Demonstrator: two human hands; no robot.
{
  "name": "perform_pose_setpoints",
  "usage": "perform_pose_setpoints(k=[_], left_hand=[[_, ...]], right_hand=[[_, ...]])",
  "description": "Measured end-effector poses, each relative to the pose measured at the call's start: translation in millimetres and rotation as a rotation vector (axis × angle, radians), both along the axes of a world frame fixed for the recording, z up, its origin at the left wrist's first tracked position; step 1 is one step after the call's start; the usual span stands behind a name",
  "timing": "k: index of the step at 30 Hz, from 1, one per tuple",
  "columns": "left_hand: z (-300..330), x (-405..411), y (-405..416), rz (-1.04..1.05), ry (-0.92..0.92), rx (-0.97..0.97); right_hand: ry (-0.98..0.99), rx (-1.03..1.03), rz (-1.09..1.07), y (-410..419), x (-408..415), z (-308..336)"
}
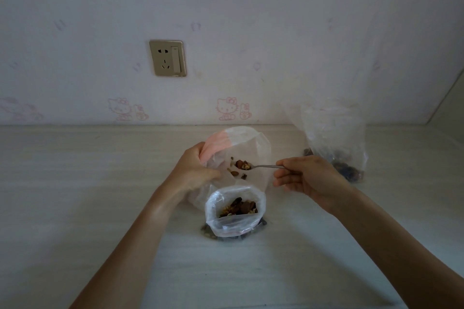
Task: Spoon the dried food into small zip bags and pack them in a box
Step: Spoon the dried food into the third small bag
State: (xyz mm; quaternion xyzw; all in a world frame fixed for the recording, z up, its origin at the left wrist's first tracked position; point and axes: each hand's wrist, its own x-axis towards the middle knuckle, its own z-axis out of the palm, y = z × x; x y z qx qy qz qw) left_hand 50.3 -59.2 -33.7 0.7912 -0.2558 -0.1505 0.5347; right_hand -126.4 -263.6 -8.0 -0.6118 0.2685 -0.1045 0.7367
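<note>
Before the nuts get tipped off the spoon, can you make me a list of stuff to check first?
1. Small bag mouth held open by the left hand: ok.
2. Spoon loaded, bowl over the opening: ok.
3. Right hand grip on the handle: ok.
4. Some nuts already inside: ok.
5. Supply bag upright, open, close by: ok.
6. Box ready for packing: cannot tell, none in view.

Left hand (194, 170) and right hand (305, 178): both bare, no gloves. Forearms behind each hand are uncovered; no sleeve edge falls within view. Fingernails appear short and plain.
</note>
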Motion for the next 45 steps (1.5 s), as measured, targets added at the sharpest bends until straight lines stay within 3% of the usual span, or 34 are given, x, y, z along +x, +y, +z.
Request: perform_pose_setpoints(k=[7,13,21,24,29,32,36,40,45], left_hand=[[16,-5,22,0.084,-0.130,0.004],[16,-48,55,0.220,-0.517,0.017],[13,-96,75,0.006,-0.297,0.226],[16,-97,72,0.028,-0.238,0.162],[18,-94,68,0.040,-0.189,0.172],[18,-94,69,0.045,-0.179,0.165],[18,-92,72,0.033,-0.205,0.158],[20,-78,71,0.077,-0.196,0.084],[21,-52,52,0.388,-0.533,0.053]], right_hand=[[-0.124,-0.040,0.049,0,-13,22],[-0.165,-0.022,0.120,13,-38,29],[-0.116,-0.121,0.209,34,-63,19],[-0.220,-0.366,0.247,43,-66,17],[-0.458,-1.295,0.325,46,-77,14],[-0.519,-1.509,0.336,42,-78,9],[-0.517,-1.260,0.263,36,-73,2],[-0.433,-0.716,0.185,32,-58,-1],[-0.313,-0.392,0.055,23,-29,-2]])
